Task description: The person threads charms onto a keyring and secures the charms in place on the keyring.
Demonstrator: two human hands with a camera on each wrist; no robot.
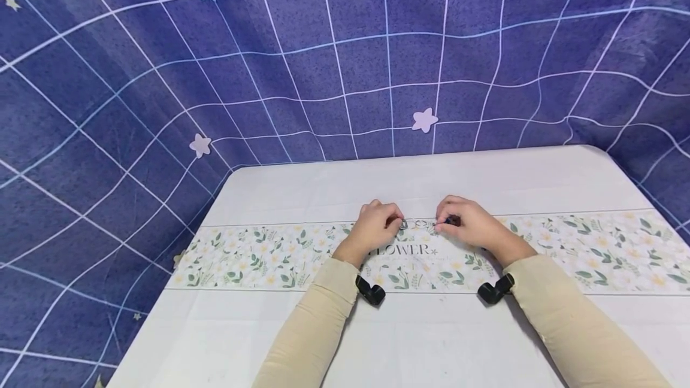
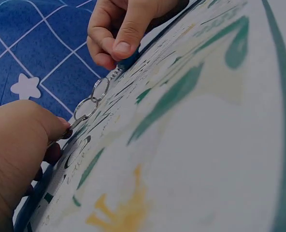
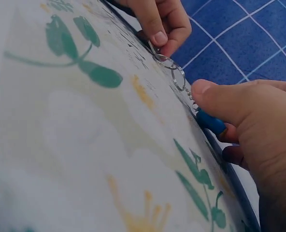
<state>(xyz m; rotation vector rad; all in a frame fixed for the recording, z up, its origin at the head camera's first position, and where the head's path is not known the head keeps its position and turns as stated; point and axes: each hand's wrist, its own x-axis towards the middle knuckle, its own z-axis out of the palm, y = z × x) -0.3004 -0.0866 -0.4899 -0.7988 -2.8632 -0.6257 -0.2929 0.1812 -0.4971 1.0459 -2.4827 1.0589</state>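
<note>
Over the printed table runner, my left hand (image 1: 374, 226) pinches a flat metal piece (image 2: 77, 123) between thumb and fingers. Its exact kind is hidden by the fingers. A silver key ring (image 2: 88, 115) is attached to it, linked with a second ring (image 2: 107, 87). From that second ring a short chain (image 2: 115, 74) runs to a blue charm (image 3: 209, 122), which my right hand (image 1: 468, 223) grips. Most of the charm lies behind the fingers. Both rings hang between the two hands, just above the table surface.
A white table (image 1: 420, 340) carries the floral runner (image 1: 259, 256) with the word FLOWER (image 1: 406, 249) on it. Behind and to the left hangs a blue curtain (image 1: 302, 64) with white grid lines and stars. Black wrist cameras (image 1: 371, 290) sit at both cuffs.
</note>
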